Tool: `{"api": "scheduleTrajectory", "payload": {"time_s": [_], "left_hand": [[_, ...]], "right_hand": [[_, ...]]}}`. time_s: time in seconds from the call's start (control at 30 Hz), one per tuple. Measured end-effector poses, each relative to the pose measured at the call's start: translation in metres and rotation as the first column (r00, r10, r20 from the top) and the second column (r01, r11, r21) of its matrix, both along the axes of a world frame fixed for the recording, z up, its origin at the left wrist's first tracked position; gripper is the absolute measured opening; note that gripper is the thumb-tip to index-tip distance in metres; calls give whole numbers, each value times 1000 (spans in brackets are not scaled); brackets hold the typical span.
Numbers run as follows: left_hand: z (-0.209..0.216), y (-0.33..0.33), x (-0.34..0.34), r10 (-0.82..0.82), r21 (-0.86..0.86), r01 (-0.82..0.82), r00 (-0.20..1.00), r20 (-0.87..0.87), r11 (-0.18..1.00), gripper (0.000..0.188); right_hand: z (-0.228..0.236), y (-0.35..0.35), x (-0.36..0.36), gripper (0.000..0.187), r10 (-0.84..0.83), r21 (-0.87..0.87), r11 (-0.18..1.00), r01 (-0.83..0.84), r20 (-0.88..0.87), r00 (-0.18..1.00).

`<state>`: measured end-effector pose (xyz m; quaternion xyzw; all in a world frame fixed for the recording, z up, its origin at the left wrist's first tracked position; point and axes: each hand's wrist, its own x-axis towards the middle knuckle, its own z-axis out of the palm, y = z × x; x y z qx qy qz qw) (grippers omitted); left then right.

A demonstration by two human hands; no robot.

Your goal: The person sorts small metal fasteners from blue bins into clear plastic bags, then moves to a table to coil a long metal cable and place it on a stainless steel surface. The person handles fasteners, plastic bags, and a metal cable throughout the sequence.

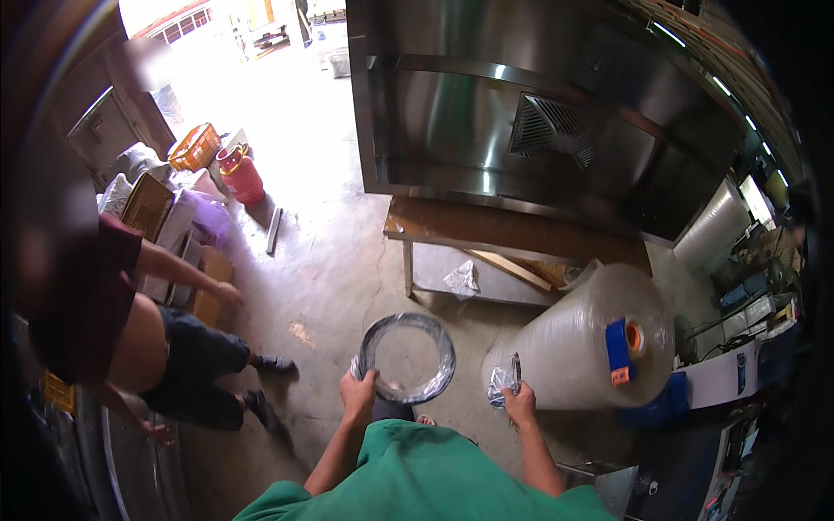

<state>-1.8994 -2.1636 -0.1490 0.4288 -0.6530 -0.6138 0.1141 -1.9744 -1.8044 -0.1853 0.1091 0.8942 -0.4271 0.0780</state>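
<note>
My left hand [357,398] is closed on the left side of a black ring [446,358]. It looks like a coil wrapped in shiny clear plastic, held upright above the floor. My right hand [521,406] grips a small clear plastic packet [503,379] with something dark along its edge; its contents are too small to make out. The packet is in front of a large bubble-wrap roll [565,339]; whether they touch, I cannot tell. A blue tape dispenser [618,346] with orange parts lies on the roll's end, beside its orange core.
Ahead, a large stainless steel hood [443,130] rests on a low wooden-topped bench [504,227]. To the left, another person [130,321] is bending. Beyond them are a red gas cylinder [241,178], an orange crate [195,148] and a metal bar [274,231] on the floor.
</note>
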Motion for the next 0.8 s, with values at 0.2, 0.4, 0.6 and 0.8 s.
{"api": "scheduleTrajectory", "payload": {"time_s": [0.2,0.4,0.6,0.8], "left_hand": [[49,-46,-253,-211,-277,172,970,-118,945,36],[58,-98,-485,-426,-565,143,807,-408,812,23],[12,-208,-633,-649,-883,138,730,-215,449,39],[10,-190,-692,-771,-937,231,634,-59,262,48]], "right_hand": [[-3,-35,-102,14,-152,-118,983,144,-68,986],[19,-83,-164,17,-318,-247,927,283,-114,941],[47,-108,-236,26,-421,-210,903,375,-258,870],[55,-96,-329,26,-395,-239,914,329,-333,856]]}}
